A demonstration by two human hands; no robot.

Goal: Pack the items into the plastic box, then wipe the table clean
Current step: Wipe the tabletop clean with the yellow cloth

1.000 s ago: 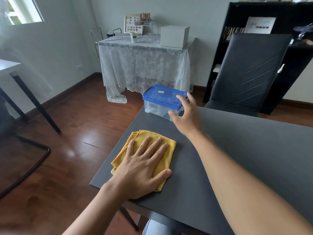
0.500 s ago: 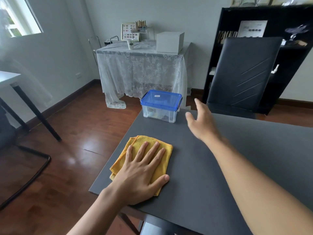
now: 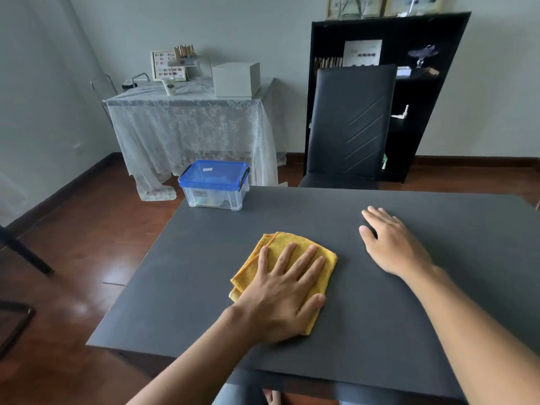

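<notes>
A clear plastic box (image 3: 214, 197) with a shut blue lid stands at the far left corner of the dark grey table (image 3: 380, 331). A folded yellow cloth (image 3: 292, 249) lies near the table's middle. My left hand (image 3: 283, 293) presses flat on the cloth with fingers spread. My right hand (image 3: 388, 244) rests flat on the bare tabletop to the right of the cloth, well away from the box.
A black chair (image 3: 350, 124) stands at the table's far side, with a black bookshelf (image 3: 420, 92) behind it. A lace-covered side table (image 3: 187, 124) with a white box sits by the far wall. Wooden floor lies to the left.
My right hand left the box and came back to lie flat on the table at the right. My left hand slid the cloth rightward toward the table's middle.
</notes>
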